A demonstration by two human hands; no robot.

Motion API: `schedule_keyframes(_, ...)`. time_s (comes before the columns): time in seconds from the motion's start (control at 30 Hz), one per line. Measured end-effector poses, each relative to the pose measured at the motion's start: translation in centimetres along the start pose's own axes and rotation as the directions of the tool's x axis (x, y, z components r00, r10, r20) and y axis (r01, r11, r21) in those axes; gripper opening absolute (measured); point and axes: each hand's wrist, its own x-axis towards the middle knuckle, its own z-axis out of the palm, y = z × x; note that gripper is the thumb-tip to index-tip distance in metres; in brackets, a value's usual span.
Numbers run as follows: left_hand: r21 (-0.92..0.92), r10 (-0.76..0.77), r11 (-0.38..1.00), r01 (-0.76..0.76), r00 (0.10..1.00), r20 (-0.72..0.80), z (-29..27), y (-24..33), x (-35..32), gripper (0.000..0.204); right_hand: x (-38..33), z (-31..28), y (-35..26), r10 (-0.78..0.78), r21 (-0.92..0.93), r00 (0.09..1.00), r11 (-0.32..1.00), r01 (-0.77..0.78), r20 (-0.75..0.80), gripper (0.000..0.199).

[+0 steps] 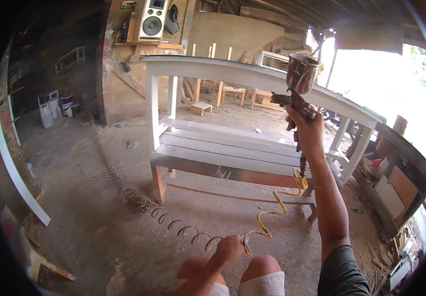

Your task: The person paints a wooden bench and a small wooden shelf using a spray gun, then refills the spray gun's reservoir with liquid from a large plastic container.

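My right hand, arm stretched forward, is closed round the grip of a stained paint spray gun with a metal cup on top. Its nozzle end points left, in front of a white-painted table. From the gun's handle hangs a coiled air hose, yellow near the gun and brownish farther along. My left hand, low between my knees, is closed on this hose. Just beyond stands a slatted bench, its top greyish white and its front edge partly reddish brown.
The hose trails over the dusty floor toward buckets at the far left. A loudspeaker stands on a wall shelf. Wooden stools are behind the table. Cabinet-like panels and wood scraps lie at the right.
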Motion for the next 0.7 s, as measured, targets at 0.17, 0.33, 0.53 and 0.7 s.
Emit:
schedule_keyframes(0.17,0.092,0.009,0.996,-0.011,0.999,0.031,1.7,1.8,0.7,0.038,-0.2,-7.2,2.5,0.001,-0.047,0.990,0.999,-0.008,-0.141,0.023)
schedule_keyframes(0.33,0.135,0.008,0.991,-0.018,0.997,0.078,3.1,2.5,1.7,0.045,-0.5,-12.9,4.1,0.019,-0.102,0.981,0.994,-0.040,-0.192,0.024)
schedule_keyframes(0.53,0.131,0.018,0.991,-0.029,0.996,0.087,4.8,2.7,2.7,0.050,-0.7,-18.4,5.3,-0.021,-0.141,0.959,0.990,-0.020,-0.281,0.024)
schedule_keyframes(0.7,0.120,0.033,0.991,-0.051,0.989,0.142,5.6,3.5,3.3,0.052,-0.3,-23.5,7.6,-0.065,-0.186,0.934,0.983,-0.002,-0.352,0.025)
